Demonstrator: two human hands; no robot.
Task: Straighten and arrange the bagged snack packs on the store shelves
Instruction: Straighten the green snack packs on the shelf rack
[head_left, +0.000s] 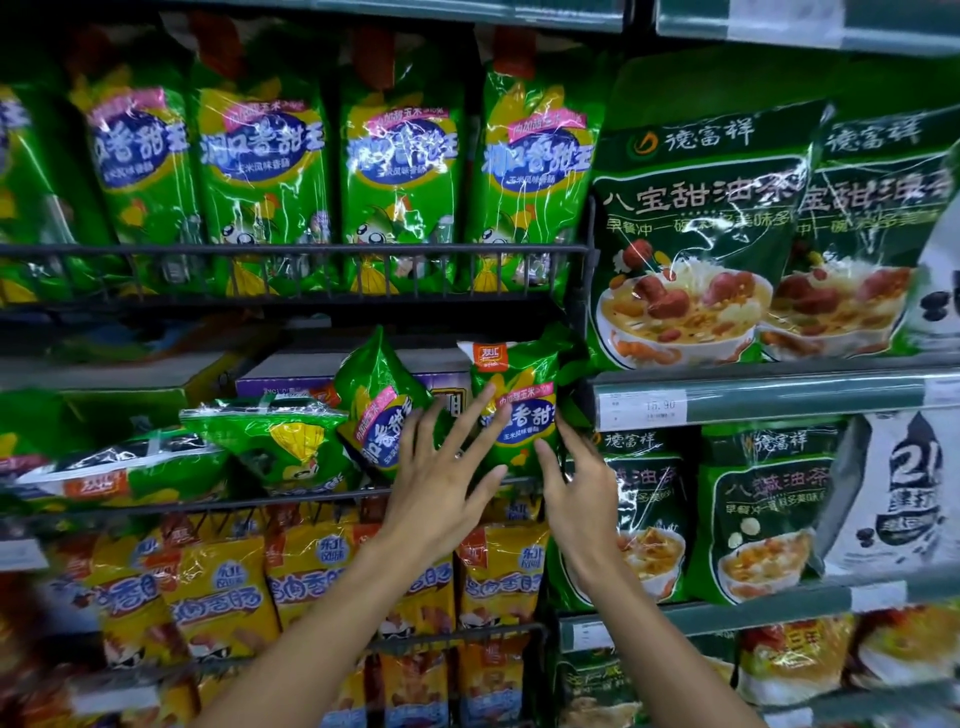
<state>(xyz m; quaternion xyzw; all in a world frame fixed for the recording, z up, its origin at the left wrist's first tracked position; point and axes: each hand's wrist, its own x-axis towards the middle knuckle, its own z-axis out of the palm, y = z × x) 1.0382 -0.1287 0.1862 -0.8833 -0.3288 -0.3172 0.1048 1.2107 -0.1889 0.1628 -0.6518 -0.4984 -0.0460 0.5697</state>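
Two hands frame the upright green foil corn-sausage pack (519, 410) on the middle wire shelf (311, 499); left hand (441, 478) fingers spread flat, right hand (576, 483) fingers loosely apart at its edge; press evenly, square it against the leaning green pack (379, 400) beside.

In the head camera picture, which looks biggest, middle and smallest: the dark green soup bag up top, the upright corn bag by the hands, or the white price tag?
1. dark green soup bag
2. upright corn bag
3. white price tag
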